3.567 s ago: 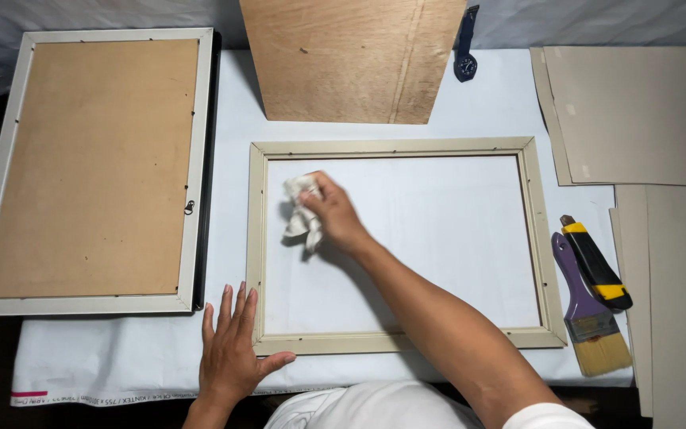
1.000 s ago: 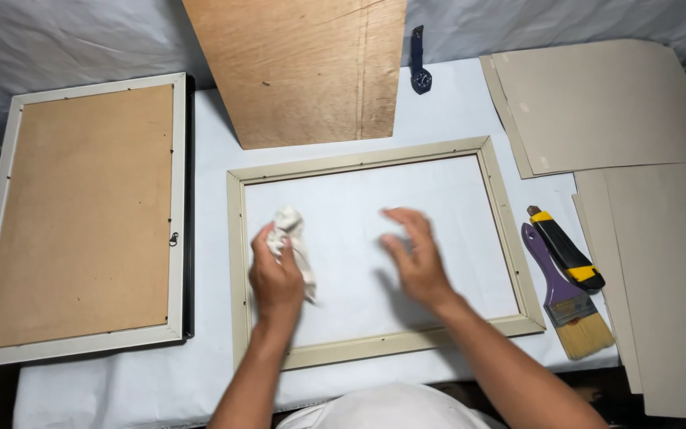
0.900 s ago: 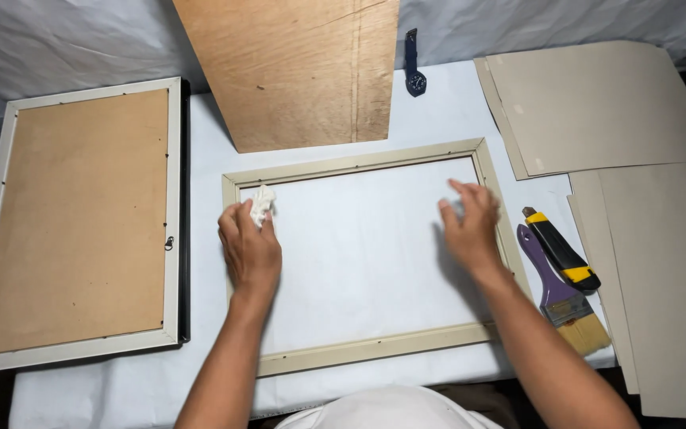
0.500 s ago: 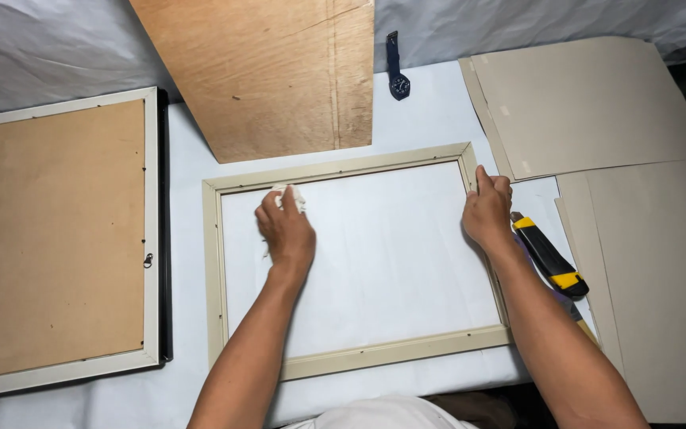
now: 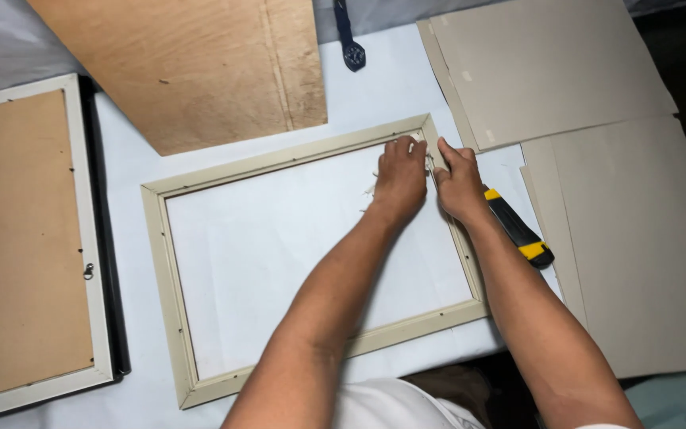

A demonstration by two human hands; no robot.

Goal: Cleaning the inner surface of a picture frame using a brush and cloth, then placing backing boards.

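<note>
A cream picture frame point(image 5: 160, 262) lies flat on the white table, its glass showing white inside. My left hand point(image 5: 400, 176) presses a small white cloth point(image 5: 371, 192) onto the glass at the frame's far right corner; only scraps of the cloth show under the fingers. My right hand point(image 5: 459, 179) rests just beside it on the frame's right rail, fingertips at that same corner. Both forearms reach in from the bottom edge.
A black and yellow utility knife point(image 5: 519, 235) lies right of the frame, partly under my right wrist. Grey boards point(image 5: 565, 71) are stacked at the right, a plywood sheet point(image 5: 192, 63) at the back, a second backed frame point(image 5: 17, 238) at the left, a dark tool point(image 5: 351, 48) beyond.
My left hand has carried the cloth across the glass from the left side to the far right corner. My right hand stays on the right rail, near that corner. The view has shifted right.
</note>
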